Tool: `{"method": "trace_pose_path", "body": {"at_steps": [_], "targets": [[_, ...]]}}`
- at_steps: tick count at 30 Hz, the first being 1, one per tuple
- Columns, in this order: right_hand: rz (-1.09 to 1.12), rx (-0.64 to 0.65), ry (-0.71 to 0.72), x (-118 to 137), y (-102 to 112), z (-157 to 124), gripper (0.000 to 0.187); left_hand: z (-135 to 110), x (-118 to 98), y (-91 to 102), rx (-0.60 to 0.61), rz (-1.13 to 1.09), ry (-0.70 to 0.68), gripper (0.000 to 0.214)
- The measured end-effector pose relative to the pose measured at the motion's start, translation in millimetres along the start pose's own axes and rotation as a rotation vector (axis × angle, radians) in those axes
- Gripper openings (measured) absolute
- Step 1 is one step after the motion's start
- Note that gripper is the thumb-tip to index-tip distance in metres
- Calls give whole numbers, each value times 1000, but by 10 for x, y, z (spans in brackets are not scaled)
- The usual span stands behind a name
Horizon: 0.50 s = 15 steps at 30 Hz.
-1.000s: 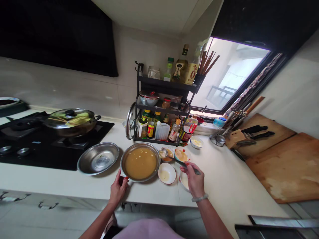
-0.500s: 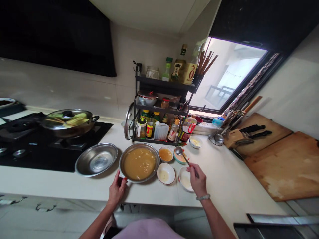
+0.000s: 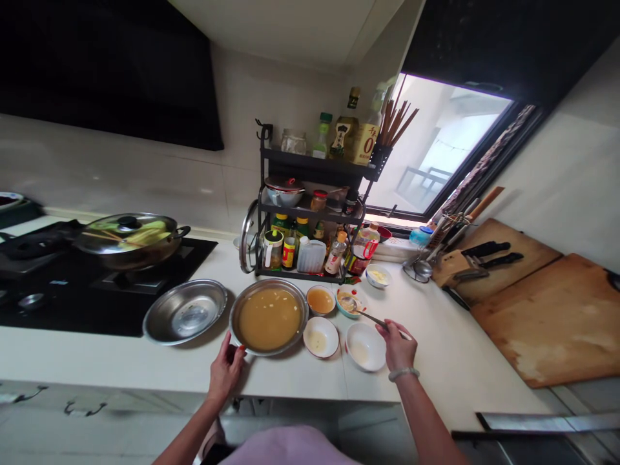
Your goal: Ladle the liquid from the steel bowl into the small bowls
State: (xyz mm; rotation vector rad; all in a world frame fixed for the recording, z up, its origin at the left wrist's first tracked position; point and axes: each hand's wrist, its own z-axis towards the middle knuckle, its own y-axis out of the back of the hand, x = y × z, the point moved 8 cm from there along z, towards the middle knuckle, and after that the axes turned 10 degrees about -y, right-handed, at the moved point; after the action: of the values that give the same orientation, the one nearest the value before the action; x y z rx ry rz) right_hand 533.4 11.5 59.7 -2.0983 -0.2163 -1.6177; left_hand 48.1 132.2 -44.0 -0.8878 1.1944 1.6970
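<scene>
My left hand (image 3: 226, 368) grips the near left rim of a round metal basin (image 3: 233, 323), thumb at the edge and fingers along its side. Brownish liquid with a few pale bits fills much of the basin. In my right hand (image 3: 398, 345) is a long-handled metal spoon (image 3: 372, 317), its head down in a small turquoise-edged bowl (image 3: 359, 311). Just left of that stands a bowl of orange-brown liquid (image 3: 321, 300). Two white bowls with a little pale residue, one on the left (image 3: 321, 337) and one on the right (image 3: 365, 347), sit nearer to me.
An empty metal basin (image 3: 165, 323) stands left, beside the black hob (image 3: 62, 303) with a lidded pan (image 3: 130, 242). Behind the bowls rises a black rack (image 3: 310, 213) of bottles and jars. A small bowl (image 3: 378, 276), knife block (image 3: 455, 266) and cutting boards (image 3: 547, 323) are right.
My right hand has moved right, and the spoon's head has gone from above the turquoise-edged bowl down into it. My left hand stays at the basin's rim.
</scene>
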Motion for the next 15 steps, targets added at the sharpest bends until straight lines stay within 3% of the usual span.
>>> {"method": "trace_pose_path", "body": {"at_steps": [8,15], "targets": [[27,58,7,193,-98,-79,31,0,8,-2,0,-7,-2,78],[18,159,-34,322,-427,-426,27,1,-61,15,6,8,0,73]]}}
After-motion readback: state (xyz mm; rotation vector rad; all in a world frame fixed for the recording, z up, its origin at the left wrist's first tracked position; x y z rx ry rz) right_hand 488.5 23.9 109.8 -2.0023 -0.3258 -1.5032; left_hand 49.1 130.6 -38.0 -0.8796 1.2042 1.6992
